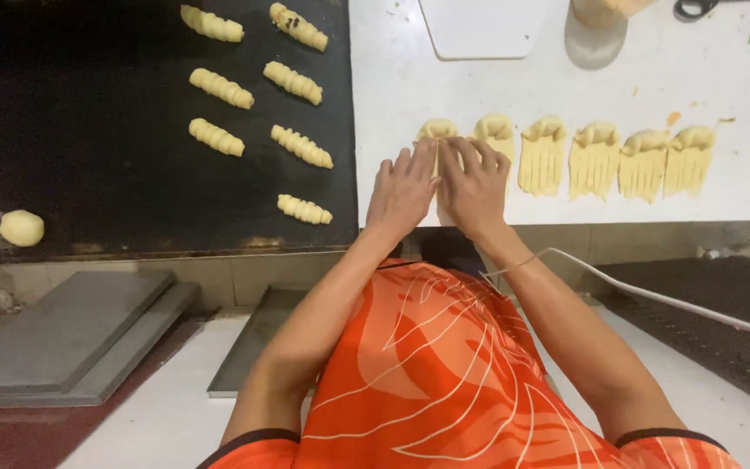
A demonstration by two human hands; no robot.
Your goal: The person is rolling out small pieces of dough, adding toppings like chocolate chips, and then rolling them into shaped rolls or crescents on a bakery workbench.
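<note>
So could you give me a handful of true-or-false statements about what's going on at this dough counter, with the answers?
1. Both hands are on the same piece of dough. True: the left hand and right hand meet over the leftmost dough piece in the row on the white counter.
2. The black tray holds seven rolled pieces. True: seven ridged rolls lie on the black tray in two columns.
3. The flat dough pieces are plain and uncut. False: the flat pieces have slits cut like fringes at their lower ends.
4. A round ball of dough sits on the white counter. False: the dough ball sits at the tray's left edge.
5. The person wears a blue top. False: the top is orange with white lines.
</note>
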